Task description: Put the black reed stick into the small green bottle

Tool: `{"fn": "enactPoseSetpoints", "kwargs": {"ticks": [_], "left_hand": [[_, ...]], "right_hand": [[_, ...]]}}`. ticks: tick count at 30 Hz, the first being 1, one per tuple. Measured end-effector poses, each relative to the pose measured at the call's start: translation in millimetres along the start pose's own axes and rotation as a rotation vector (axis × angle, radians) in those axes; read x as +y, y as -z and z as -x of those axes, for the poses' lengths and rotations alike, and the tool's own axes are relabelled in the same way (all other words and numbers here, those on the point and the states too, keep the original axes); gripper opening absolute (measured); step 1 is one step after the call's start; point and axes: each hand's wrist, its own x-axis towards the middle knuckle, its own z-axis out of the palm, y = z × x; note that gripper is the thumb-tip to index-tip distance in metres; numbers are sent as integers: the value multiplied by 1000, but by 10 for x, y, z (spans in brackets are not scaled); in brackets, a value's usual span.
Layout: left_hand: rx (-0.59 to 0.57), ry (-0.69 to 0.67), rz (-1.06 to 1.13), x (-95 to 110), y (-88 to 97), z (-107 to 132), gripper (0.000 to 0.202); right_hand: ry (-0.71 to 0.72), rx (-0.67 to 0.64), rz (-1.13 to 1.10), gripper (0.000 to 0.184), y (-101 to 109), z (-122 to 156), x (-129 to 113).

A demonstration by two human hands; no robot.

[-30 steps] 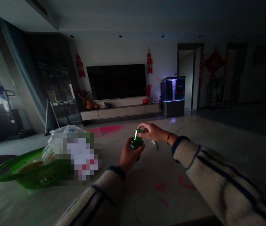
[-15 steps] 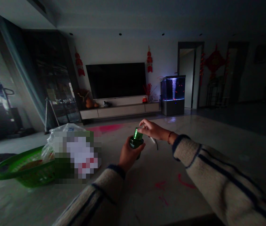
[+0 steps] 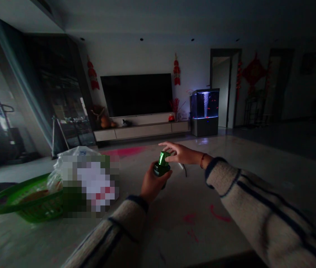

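My left hand is wrapped round a small dark green bottle, held upright above a pale table. The bottle has a shiny green cap. My right hand reaches in from the right, thumb and fingers touching the cap, the other fingers stretched forward. A red cord circles my right wrist. Both arms wear a cream sweater with dark stripes.
A green plastic basket with a plastic bag and a blurred package stands on the table at left. Red marks spot the tabletop. Beyond lie a dark television, a low cabinet, a lit fish tank and a doorway.
My right hand's fingers have spread out flatter over the cap, after pinching it from above. The left hand and bottle stay almost where they were.
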Motion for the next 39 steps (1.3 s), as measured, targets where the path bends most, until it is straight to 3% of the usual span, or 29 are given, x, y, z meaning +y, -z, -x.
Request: {"fn": "enactPoseSetpoints", "kwargs": {"ticks": [6,15,21,24,29,33,39], "left_hand": [[-24,4,-3,8,-4,6,52],[-31,19,16,-46,-17,-1,53],[-18,32,-7,-71,-20,-5,54],[-27,32,-1,-71,-25,-4,54],[-37,35,-13,-11,-26,14,54],[-42,20,-19,-3,-27,13,55],[-35,14,-17,-59,-29,-7,55]], "right_hand": [[-87,148,161,40,-33,-29,57],[-19,17,14,38,55,-11,22],[-17,-40,-26,50,73,11,-1],[-63,-29,2,57,77,7,0],[-157,80,171,43,61,-7,23],[-119,102,227,44,31,-20,59],[-58,62,91,41,40,-35,93]]}}
